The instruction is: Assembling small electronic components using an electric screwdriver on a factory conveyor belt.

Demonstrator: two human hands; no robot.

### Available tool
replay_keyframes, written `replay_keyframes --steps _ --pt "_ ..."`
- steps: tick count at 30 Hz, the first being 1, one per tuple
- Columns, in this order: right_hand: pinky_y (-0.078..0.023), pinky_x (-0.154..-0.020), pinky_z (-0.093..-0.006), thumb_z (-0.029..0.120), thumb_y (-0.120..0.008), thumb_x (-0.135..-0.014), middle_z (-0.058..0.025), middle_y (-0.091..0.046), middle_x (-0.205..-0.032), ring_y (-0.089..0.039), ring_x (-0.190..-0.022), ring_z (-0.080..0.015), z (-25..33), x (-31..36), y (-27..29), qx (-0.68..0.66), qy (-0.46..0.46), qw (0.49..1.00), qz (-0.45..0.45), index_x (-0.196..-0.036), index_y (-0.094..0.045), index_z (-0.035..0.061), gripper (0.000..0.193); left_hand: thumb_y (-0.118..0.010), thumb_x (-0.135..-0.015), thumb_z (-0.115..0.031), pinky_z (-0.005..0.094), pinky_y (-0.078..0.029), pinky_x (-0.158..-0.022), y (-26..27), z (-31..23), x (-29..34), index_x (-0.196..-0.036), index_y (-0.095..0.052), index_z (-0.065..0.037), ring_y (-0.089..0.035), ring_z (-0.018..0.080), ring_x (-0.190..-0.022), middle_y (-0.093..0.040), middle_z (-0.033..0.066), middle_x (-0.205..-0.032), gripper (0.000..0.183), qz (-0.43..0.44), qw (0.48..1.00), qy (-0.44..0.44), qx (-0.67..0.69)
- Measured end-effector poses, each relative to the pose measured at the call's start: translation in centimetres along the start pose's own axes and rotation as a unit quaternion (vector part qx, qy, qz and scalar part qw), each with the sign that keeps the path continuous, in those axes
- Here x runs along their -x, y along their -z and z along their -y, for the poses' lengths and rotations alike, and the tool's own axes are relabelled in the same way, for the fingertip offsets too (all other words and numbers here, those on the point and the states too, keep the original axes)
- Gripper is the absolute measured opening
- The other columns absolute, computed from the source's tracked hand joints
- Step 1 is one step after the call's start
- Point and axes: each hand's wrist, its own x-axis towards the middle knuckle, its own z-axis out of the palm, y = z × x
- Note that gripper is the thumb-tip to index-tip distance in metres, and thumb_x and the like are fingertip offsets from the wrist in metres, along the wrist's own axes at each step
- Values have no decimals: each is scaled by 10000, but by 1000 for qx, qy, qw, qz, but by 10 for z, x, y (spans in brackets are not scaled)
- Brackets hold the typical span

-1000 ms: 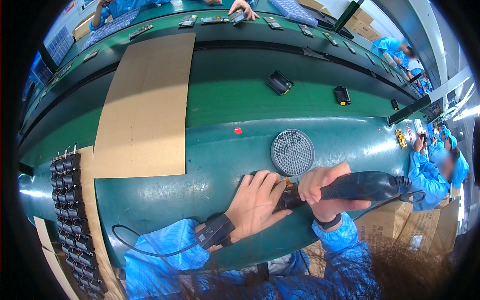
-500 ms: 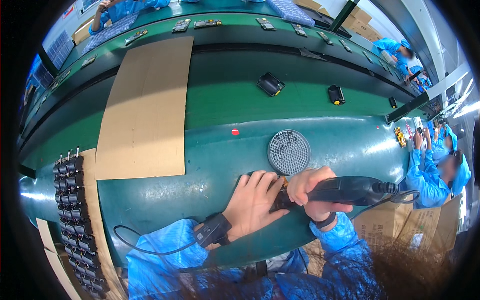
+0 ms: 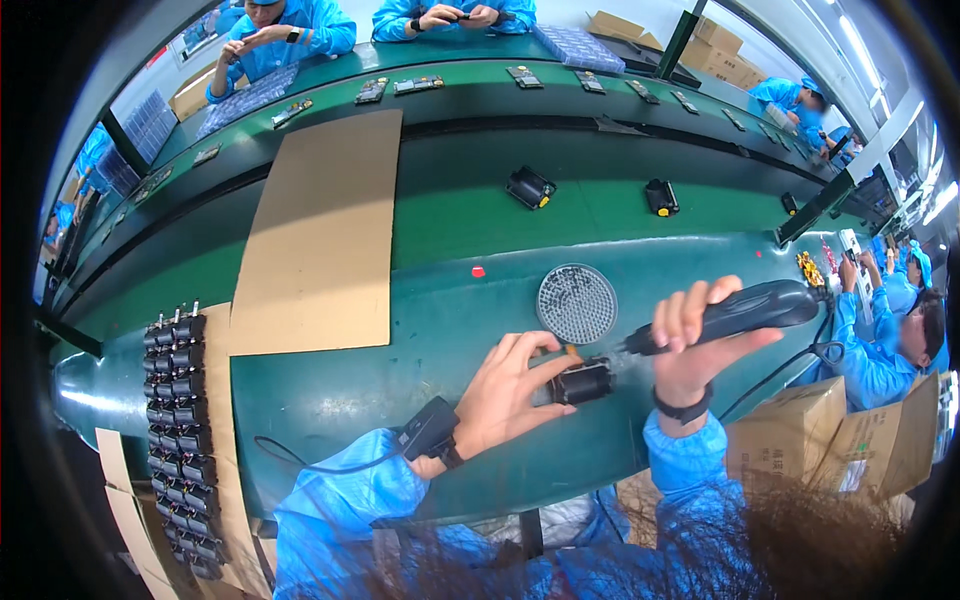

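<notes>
**Unit pinned on bench, driver at it; job approx. midway**

The black unit (image 3: 583, 382) is held on the bench (image 3: 330, 400), just below the dish (image 3: 541, 315). It's gripped at its L end betw. thumb & fingers of the L hand (image 3: 505, 393). The corded driver (image 3: 760, 308) is clasped in the R hand (image 3: 690, 345), fingers wrapped, thumb stretched along the underside. Its tip is aimed at the unit's R end; whether contact is made can't be told (blur).

Progress: work on this unit is judged under way, not done, since it's pinned & the tool is held close. How many fixings are in can't be seen. Similar units are lined up in a block (image 3: 180, 440) at far L, by a cardboard strip (image 3: 222, 430); poss. finished ones, unconfirmed. More are left on the belt (image 3: 450, 225) beyond, incl. a nearer one (image 3: 530, 188) & one to its R (image 3: 661, 197); prob. yet to be handled.

Containers: the dish is dotted w/ small bits, prob. screws, too tiny to be sure. At lower R an open carton (image 3: 860, 440) is seen; contents hidden. Clear trays (image 3: 580, 47) are stacked at the far side, contents n/a.
</notes>
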Motion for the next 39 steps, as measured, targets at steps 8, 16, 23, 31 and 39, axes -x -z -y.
replay_keyframes --steps 8,16,23,31,39 --pt "-361 -476 -270 864 -493 -822 9 -442 -623 -441 -490 -122 15 -18 89 118 17 989 -84 -1044 -533 107 790 -882 -694 -212 480 -459 -1044 121 -35 46 -1189 -685 -102 -512 378 -1241 -520 157 -1335 544 -4 947 170 -271" --pt "-332 -505 -232 796 -557 -859 11 -458 -712 -425 -534 -79 34 -16 115 55 -20 998 4 -1122 -527 80 763 -741 -855 -142 468 -475 -1055 93 -31 76 -1362 -583 -154 -506 397 -1285 -430 205 -1433 531 88 964 119 -223" --pt "-337 -515 -222 756 -653 -824 7 -442 -704 -412 -543 -71 26 -20 153 2 -56 998 24 -1136 -537 42 788 -683 -887 -93 454 -447 -1082 112 -64 124 -1312 -622 -93 -486 423 -1309 -392 238 -1463 429 -36 972 131 -193" --pt "-347 -522 -233 274 -408 -1043 -26 -428 -721 -410 -531 -92 14 -16 191 68 -26 997 7 -1151 -551 -21 346 -729 -760 49 355 -479 -1056 163 -165 348 -1377 -500 -12 -581 221 -1240 -543 118 -1347 661 -506 739 408 -180" --pt "-346 -539 -235 212 -374 -1044 -35 -420 -725 -408 -553 -99 24 -28 169 -9 -73 985 156 -1173 -555 -29 327 -790 -722 -100 377 -486 -975 152 -181 441 -1210 -654 -46 -588 268 -1192 -587 91 -1268 509 -454 622 550 -322"
